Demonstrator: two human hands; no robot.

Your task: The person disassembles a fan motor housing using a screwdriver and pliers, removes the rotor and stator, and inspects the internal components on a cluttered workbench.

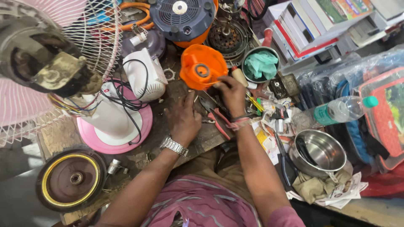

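Two hands over a crowded repair bench. Your right hand [230, 90] has its fingers curled onto the near right rim of the orange plastic housing [203, 67], pinching it lightly. Your left hand [183, 118], wristwatch [174, 146] on, rests knuckles up on the wooden bench [63, 134] just near and left of that housing; whether it grips anything, you cannot tell, as the fingers are hidden under the palm.

Housing position: far centre of the bench, tilted, its ringed hub facing up, touching the right fingertips and apart from the left hand.

Risks, as judged:
- A rim-only hold could let the housing tip or slide toward the white appliance body [145, 75] at its left.
- Red-handled pliers [216, 117] lie between your two hands, jaws pointing far; a sideways move of the right wrist could knock them.
- Loose black cord [126, 98] trails from the pedestal fan [46, 63] on its pink base [113, 141] at left; the left forearm could snag it.
- Small parts litter the bench at right beside the steel bowl [320, 153]; easily lost.
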